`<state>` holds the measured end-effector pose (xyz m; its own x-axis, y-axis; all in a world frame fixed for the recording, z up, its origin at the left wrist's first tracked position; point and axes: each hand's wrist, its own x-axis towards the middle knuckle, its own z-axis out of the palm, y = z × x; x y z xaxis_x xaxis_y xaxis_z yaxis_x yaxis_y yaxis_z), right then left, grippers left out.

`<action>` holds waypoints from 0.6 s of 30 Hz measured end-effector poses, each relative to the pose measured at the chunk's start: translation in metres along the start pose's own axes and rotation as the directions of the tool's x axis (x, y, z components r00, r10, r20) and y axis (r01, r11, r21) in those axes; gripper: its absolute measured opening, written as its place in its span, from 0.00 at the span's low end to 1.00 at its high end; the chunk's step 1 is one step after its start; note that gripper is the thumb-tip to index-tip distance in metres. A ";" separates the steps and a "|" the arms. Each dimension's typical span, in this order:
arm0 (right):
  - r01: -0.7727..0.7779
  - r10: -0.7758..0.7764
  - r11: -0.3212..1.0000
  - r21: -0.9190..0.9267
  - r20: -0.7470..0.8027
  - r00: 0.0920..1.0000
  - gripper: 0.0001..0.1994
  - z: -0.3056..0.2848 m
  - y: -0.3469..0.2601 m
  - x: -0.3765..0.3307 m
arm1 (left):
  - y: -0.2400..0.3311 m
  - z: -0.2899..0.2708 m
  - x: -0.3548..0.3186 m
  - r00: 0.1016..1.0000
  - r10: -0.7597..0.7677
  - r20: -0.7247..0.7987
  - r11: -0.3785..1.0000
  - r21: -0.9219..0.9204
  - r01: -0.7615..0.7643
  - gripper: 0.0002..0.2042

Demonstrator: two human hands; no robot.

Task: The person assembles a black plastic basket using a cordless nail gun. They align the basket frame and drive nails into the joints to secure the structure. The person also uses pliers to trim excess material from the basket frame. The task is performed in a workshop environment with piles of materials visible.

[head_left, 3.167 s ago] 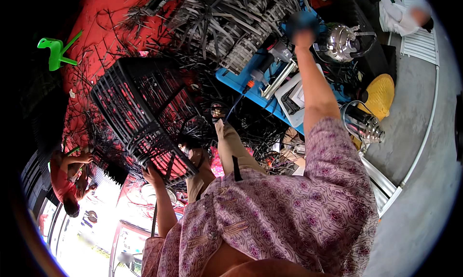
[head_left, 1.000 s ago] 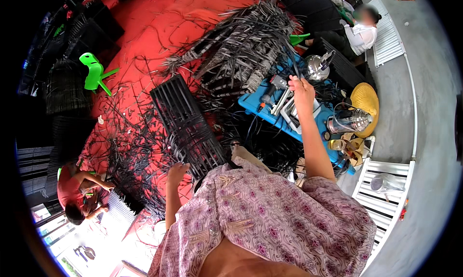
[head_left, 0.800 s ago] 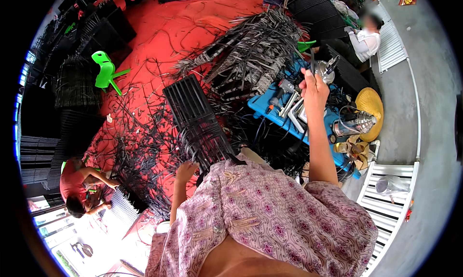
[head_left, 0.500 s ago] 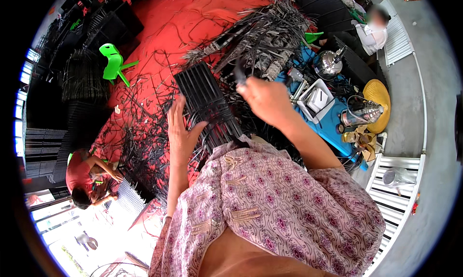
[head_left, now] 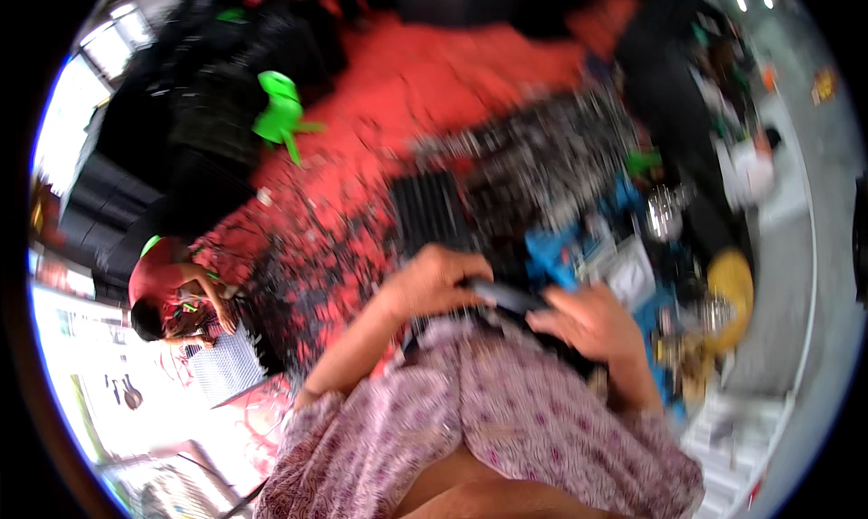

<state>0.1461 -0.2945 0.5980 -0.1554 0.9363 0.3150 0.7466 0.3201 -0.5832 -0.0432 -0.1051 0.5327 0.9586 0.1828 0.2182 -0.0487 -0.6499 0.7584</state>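
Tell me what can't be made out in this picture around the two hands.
- Dark object between left hand and right hand: head view, motion blur hides its kind and the grip.
- Black slatted piece: blurred, lower end hidden behind the left hand.
- Blue tray contents: smeared, too small to tell.
- Person in red: near the rim, what the hands do is unclear.

A green plastic stool (head_left: 280, 112) stands on the red floor covering (head_left: 452, 76), with another person (head_left: 167, 288) crouching at the left.
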 end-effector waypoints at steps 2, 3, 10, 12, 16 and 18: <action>-0.316 0.288 0.884 0.346 0.129 0.949 0.11 -0.016 0.011 -0.018 | 0.007 -0.032 -0.007 0.988 -0.026 -0.151 0.994 0.101 0.042 0.12; -0.356 0.333 0.846 0.396 0.128 0.934 0.10 -0.020 0.016 -0.020 | 0.013 -0.056 -0.015 0.971 -0.036 -0.238 0.989 0.131 0.069 0.11; -0.094 0.042 0.949 0.302 0.175 0.984 0.10 -0.007 0.011 0.027 | 0.160 -0.160 -0.128 0.804 0.113 -0.584 0.639 0.662 0.391 0.09; -0.040 -0.018 0.957 0.287 0.195 0.981 0.11 -0.004 0.012 0.039 | 0.181 -0.150 -0.151 0.810 0.065 -0.583 0.592 0.676 0.439 0.09; 0.011 -0.120 0.943 0.334 0.308 0.944 0.12 0.020 0.016 0.066 | 0.176 -0.119 -0.197 0.710 -0.098 -0.698 0.642 0.501 0.581 0.09; 0.118 -0.196 0.957 0.264 0.291 0.936 0.13 0.040 0.025 0.071 | 0.150 -0.097 -0.225 0.551 -0.176 -0.816 0.566 0.374 0.735 0.10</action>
<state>0.1278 -0.2144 0.5755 -0.4801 0.8562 0.1909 0.5255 0.4550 -0.7189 -0.2933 -0.1722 0.6567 0.3081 0.8168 0.4878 0.7817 -0.5096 0.3595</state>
